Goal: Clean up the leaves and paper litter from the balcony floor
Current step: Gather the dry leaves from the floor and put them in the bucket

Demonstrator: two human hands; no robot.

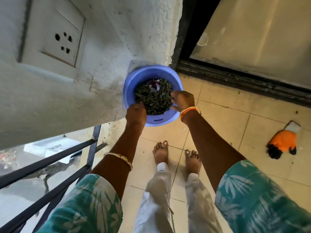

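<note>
A blue plastic tub (143,76) is in the middle of the view, close to the white wall's corner, above the tiled floor. It holds a heap of dark dry leaves (154,100) with a few scraps of white and purple paper (155,84) at the far side. My left hand (136,114) grips the tub's near left rim, fingers curled over the edge. My right hand (182,101) grips the right rim, thumb and fingers curled round it. Both arms reach forward from teal patterned sleeves.
A white wall with a switch socket plate (55,36) fills the upper left. A black metal railing (58,169) runs along the lower left. A dark door frame (235,76) lies at upper right. An orange cloth item (282,142) lies on the beige tiles (227,118). My bare feet (176,155) stand below the tub.
</note>
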